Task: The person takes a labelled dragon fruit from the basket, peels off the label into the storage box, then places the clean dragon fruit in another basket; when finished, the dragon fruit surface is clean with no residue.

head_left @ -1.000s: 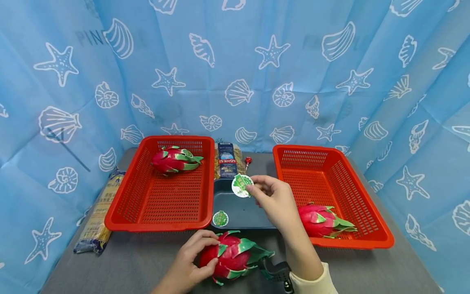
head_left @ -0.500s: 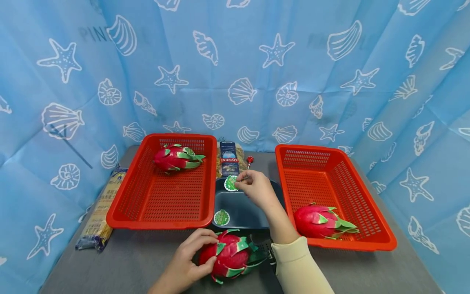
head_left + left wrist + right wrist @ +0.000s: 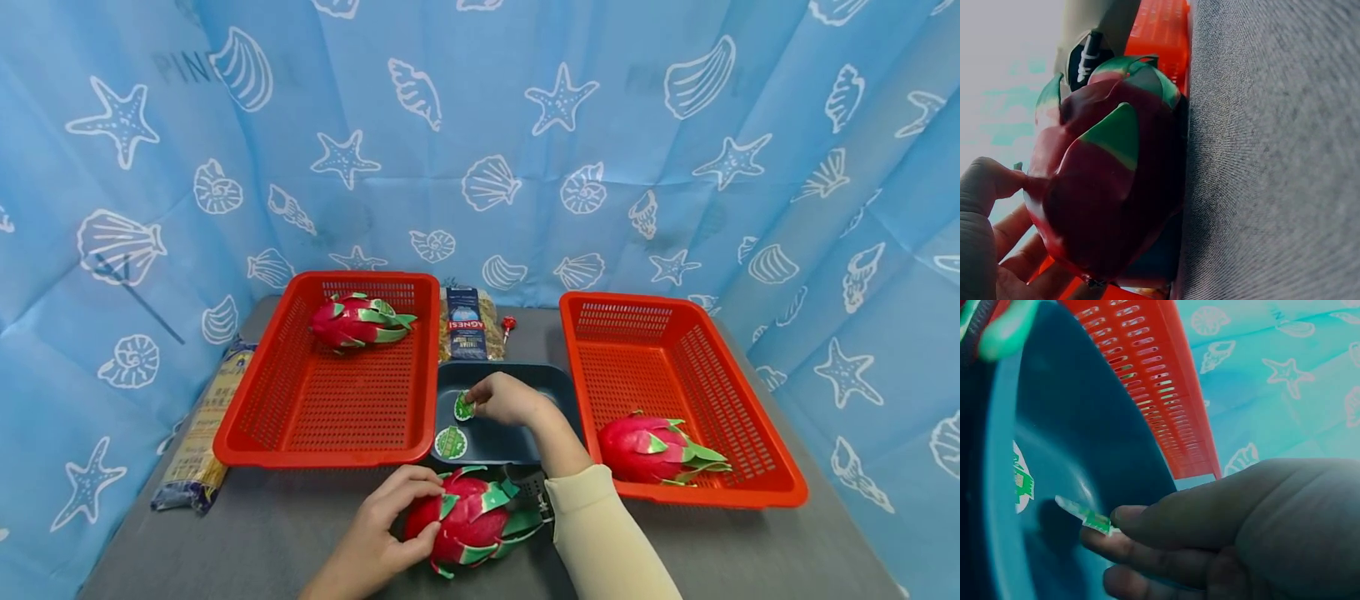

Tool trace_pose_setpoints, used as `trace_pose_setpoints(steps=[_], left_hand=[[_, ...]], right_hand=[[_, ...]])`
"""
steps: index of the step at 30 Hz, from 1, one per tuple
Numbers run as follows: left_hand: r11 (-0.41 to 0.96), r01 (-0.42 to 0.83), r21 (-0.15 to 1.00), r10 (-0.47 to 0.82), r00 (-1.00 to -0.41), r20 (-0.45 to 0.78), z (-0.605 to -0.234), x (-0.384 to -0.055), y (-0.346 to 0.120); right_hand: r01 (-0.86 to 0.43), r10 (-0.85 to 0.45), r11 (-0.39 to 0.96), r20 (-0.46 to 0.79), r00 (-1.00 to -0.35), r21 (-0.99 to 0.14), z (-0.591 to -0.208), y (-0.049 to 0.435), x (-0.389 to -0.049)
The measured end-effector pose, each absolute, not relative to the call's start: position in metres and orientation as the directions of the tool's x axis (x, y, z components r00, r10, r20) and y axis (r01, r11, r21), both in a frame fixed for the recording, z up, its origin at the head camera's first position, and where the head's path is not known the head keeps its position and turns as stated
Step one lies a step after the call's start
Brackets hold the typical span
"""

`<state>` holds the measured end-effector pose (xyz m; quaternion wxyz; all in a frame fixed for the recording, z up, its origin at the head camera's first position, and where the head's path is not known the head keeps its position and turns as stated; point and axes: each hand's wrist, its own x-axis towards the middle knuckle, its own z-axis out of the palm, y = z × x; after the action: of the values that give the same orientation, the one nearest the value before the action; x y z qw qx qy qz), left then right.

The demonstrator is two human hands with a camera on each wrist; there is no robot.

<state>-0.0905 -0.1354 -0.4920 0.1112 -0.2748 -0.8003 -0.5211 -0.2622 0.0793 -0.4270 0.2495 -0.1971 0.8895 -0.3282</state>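
Note:
My left hand [image 3: 386, 521] grips the blunt end of a red dragon fruit [image 3: 468, 521] lying on the grey table in front of the tray. In the left wrist view, thumb and fingers spread around the fruit [image 3: 1094, 181]. My right hand [image 3: 513, 402] is over a dark blue tray [image 3: 495, 446], its thumb and finger pinching a round green-and-white sticker [image 3: 463, 407]. The right wrist view shows this sticker [image 3: 1097, 522] tilted, nearly edge-on, close above the tray floor. A second round sticker [image 3: 451, 442] lies in the tray's near left corner.
Red baskets stand either side of the tray: the left basket [image 3: 322, 458] holds a dragon fruit [image 3: 356, 323], the right basket [image 3: 757, 496] another dragon fruit [image 3: 648, 450]. A pasta bag [image 3: 467, 325] and a red lollipop [image 3: 508, 325] lie behind. A long noodle pack [image 3: 202, 433] lies far left.
My right hand has moved left and down into the tray with the sticker, which was first held up facing the camera. My left hand stays on the dragon fruit.

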Motion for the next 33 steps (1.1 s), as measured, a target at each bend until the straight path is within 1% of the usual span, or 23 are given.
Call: trace_pose_setpoints(steps=[4, 8, 11, 14, 19, 21, 26, 33], left_hand=[[0.306, 0.574, 0.759, 0.324, -0.813, 0.484, -0.492, -0.091, -0.136], [0.303, 0.591, 0.748, 0.319, -0.802, 0.505, -0.494, -0.091, -0.136], [0.315, 0.576, 0.754, 0.305, -0.814, 0.495, -0.494, -0.091, -0.137], [0.327, 0.564, 0.758, 0.296, -0.823, 0.485, -0.494, -0.090, -0.137], [0.315, 0.571, 0.758, 0.305, -0.818, 0.488, -0.492, -0.091, -0.136], [0.314, 0.554, 0.771, 0.303, -0.828, 0.472, -0.492, -0.091, -0.136], [0.319, 0.498, 0.806, 0.294, -0.861, 0.415, -0.491, -0.090, -0.137], [0.315, 0.526, 0.790, 0.290, -0.846, 0.447, -0.492, -0.091, -0.137]], right_hand=[[-0.198, -0.538, 0.731, -0.373, -0.756, -0.653, -0.430, 0.077, -0.264], [-0.203, -0.540, 0.753, -0.412, -0.734, -0.625, -0.433, 0.073, -0.264], [-0.220, -0.539, 0.769, -0.424, -0.728, -0.600, -0.436, 0.071, -0.264], [-0.210, -0.510, 0.797, -0.444, -0.736, -0.567, -0.438, 0.068, -0.262], [-0.167, -0.426, 0.856, -0.486, -0.764, -0.489, -0.444, 0.066, -0.259], [-0.158, -0.406, 0.868, -0.491, -0.771, -0.470, -0.445, 0.066, -0.258], [-0.128, -0.383, 0.869, -0.488, -0.784, -0.477, -0.444, 0.069, -0.256], [-0.099, -0.349, 0.867, -0.452, -0.821, -0.489, -0.439, 0.075, -0.251]])
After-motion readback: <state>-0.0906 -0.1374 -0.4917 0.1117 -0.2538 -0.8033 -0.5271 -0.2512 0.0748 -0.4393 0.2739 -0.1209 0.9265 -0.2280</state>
